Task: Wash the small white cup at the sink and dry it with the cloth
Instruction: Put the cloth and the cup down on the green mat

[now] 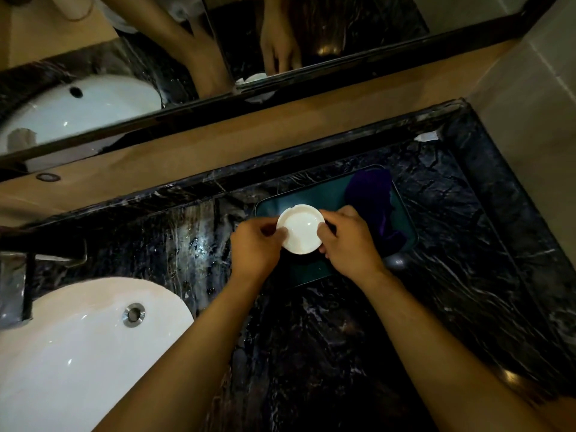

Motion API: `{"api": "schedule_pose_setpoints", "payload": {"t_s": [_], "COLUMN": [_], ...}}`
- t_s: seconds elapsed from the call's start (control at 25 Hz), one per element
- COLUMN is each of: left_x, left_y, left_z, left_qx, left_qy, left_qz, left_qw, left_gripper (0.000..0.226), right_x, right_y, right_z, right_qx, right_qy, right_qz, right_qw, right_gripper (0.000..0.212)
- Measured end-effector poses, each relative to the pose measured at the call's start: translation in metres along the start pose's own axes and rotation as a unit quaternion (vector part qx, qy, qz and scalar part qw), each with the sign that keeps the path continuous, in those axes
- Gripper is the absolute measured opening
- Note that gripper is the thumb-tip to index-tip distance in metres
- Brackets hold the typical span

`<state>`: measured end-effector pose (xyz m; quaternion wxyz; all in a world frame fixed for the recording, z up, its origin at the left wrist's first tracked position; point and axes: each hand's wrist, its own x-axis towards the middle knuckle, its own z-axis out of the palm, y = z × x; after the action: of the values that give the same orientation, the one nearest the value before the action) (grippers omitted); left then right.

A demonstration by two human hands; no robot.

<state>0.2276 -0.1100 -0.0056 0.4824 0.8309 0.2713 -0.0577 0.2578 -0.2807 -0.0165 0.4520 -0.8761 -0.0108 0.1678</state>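
Observation:
The small white cup (300,229) is round and shallow, with its hollow facing up, held over the left part of a dark green tray (314,194). My left hand (254,246) grips its left rim with thumb and fingers. My right hand (347,243) grips its right rim. A purple cloth (375,201) lies crumpled on the right side of the tray, just behind my right hand. The white sink (78,347) sits at the lower left, apart from the cup.
The tray rests on a wet black marble counter (436,275). A chrome tap (18,275) stands at the left above the sink, whose drain (134,313) shows. A mirror (156,73) runs along the back wall, and a tiled wall (530,104) closes the right side.

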Motion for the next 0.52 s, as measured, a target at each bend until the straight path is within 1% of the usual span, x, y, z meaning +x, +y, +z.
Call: {"api": "schedule_pose_setpoints", "payload": {"t_s": [0.2,0.28,0.4,0.52], "left_x": [0.012,0.012,0.014,0.017], "left_y": [-0.013,-0.016,-0.016,-0.018], "left_z": [0.006,0.008,0.010,0.010], "left_qx": [0.046,0.059,0.091,0.095], "left_qy": [0.001,0.004,0.030,0.033], "left_qz": [0.010,0.028,0.057,0.058], "left_qw": [0.999,0.998,0.994,0.993], "left_gripper": [0.021,0.020,0.020,0.019], "right_x": [0.004,0.003,0.006,0.004], "right_y": [0.011,0.014,0.018,0.016], "right_z": [0.011,0.013,0.017,0.017], "right_qx": [-0.026,-0.026,-0.014,0.009], "right_qy": [-0.018,-0.015,-0.011,-0.007], "right_qz": [0.011,0.013,0.027,0.039], "right_qw": [0.999,0.999,0.999,0.999], "right_gripper": [0.033,0.036,0.039,0.038]}}
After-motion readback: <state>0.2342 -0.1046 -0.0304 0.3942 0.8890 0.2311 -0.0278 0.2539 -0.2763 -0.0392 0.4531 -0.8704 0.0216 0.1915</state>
